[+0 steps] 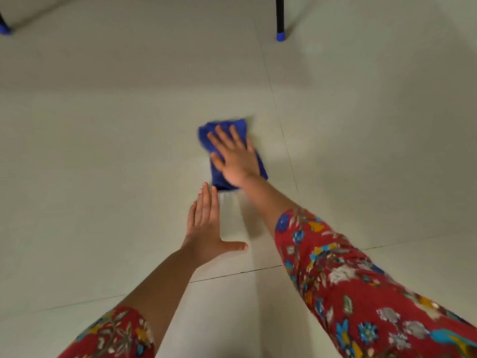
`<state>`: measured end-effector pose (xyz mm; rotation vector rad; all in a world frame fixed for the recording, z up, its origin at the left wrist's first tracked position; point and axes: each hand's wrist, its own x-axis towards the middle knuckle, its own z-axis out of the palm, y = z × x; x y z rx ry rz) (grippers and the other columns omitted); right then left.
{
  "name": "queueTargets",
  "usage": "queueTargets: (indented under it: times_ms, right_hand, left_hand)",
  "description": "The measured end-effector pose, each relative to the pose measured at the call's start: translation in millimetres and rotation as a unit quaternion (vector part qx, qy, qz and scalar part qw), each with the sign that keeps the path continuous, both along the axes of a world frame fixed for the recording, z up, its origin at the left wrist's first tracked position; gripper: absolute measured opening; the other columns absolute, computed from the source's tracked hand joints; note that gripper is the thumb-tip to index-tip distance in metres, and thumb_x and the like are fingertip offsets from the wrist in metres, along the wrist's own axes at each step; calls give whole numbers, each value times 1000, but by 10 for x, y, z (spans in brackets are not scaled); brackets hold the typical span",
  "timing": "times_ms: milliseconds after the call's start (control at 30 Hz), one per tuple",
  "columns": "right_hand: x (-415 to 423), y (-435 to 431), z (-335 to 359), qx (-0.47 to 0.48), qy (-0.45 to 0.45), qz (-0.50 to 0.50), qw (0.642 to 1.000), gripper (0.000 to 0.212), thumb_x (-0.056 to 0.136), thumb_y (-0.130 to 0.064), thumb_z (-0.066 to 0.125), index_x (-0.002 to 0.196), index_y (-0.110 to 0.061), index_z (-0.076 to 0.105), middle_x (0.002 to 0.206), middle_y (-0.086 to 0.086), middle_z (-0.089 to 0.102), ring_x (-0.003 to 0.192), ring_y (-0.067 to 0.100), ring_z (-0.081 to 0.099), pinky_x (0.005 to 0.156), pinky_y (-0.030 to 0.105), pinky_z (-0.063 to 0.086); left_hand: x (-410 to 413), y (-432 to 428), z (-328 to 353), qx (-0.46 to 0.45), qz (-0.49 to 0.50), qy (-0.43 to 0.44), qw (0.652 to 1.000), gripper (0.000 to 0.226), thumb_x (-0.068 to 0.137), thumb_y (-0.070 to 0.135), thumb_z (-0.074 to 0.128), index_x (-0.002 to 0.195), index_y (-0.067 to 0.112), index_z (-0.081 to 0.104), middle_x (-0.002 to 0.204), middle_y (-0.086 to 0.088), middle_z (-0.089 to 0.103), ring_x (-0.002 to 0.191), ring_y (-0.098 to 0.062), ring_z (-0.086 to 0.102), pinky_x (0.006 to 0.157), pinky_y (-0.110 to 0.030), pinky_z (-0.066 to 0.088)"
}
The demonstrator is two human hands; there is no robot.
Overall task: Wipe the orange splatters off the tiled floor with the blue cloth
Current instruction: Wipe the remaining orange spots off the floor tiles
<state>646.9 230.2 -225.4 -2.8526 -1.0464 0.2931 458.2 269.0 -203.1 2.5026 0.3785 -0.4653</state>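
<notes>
The right hand (236, 158) lies flat on the blue cloth (227, 130), which points away, and the flat left hand (206, 228) rests on the floor (103, 151) just behind.

right sleeve (348, 293): red cloth printed all over with blue, yellow, white and grey flowers and pale leaves, hem partway along the forearm | left sleeve (111, 334): same red floral print, olive leaves, small yellow and blue blooms, hem nearer the elbow | left hand (206, 228), right hand (236, 158): bare, forearms bare below the hems
</notes>
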Motion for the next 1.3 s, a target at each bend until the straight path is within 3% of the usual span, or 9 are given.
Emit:
queueTargets:
  times_ms: [133,333,467,633,767,900,967,1167,1300]
  right_hand:
    - [-631,-694,-78,27,-11,116,993,53,96,-49,31,149,-38,29,158,-11,25,147,18,20,116,45,18]
    - [-873,-2552,-47,-28,-36,-209,977,62,95,-55,15,153,-33,17,161,-5,15,149,24,11,115,54,19]
    - [-1879,-2411,-45,-12,-32,-282,959,62,95,-50,23,153,-27,21,160,1,21,147,29,16,114,56,19]
    - [-2130,-1651,-61,-27,-24,-122,992,61,97,-52,19,154,-30,12,162,-5,8,149,25,6,118,52,11]
    - [-1727,-1013,-23,18,-19,-199,980,60,95,-52,21,152,-31,19,161,-4,16,149,27,12,116,56,16]
    - [-2422,-943,13,34,-15,142,989,57,95,-48,36,150,-35,26,160,-9,21,148,23,16,116,52,20]
    - [-2489,-1381,-12,47,-1,196,979,58,94,-50,39,150,-39,24,159,-13,19,149,18,12,117,49,18]
    - [-1383,-1646,-38,-21,-34,-168,985,60,95,-55,19,151,-36,22,160,-8,19,148,24,15,115,54,17]
    - [-824,-694,15,-12,-4,-178,984,57,98,-51,21,152,-35,14,162,-9,8,149,25,3,117,55,5]
  left_hand:
    - [-275,165,80,28,3,-42,999,139,57,81,58,139,21,-36,146,6,-44,137,-11,-37,115,-39,-16]
    - [-930,263,105,96,-89,-36,991,132,58,86,50,149,18,-18,156,6,-25,145,-13,-20,119,-40,-3]
    - [-1311,162,81,65,-36,-5,997,130,60,87,46,146,20,-25,154,9,-31,142,-9,-27,118,-36,-7]
    - [-1553,80,31,73,40,25,996,130,58,91,36,145,18,-29,154,5,-32,142,-13,-28,119,-41,-7]
    - [-1586,132,29,82,91,26,992,132,54,92,32,142,18,-33,151,5,-37,140,-14,-32,117,-40,-11]
    - [-1638,175,7,79,124,30,989,136,49,95,27,146,16,-26,153,5,-30,141,-13,-28,119,-39,-9]
    - [-1648,192,-9,81,116,25,990,136,50,96,29,146,17,-25,153,5,-31,141,-14,-28,119,-40,-8]
    - [-1686,190,-72,77,119,16,990,134,54,93,36,145,19,-27,152,7,-35,140,-12,-32,117,-39,-12]
    - [-1691,189,-93,79,129,5,988,133,57,91,42,146,20,-26,152,9,-34,140,-10,-31,118,-39,-10]
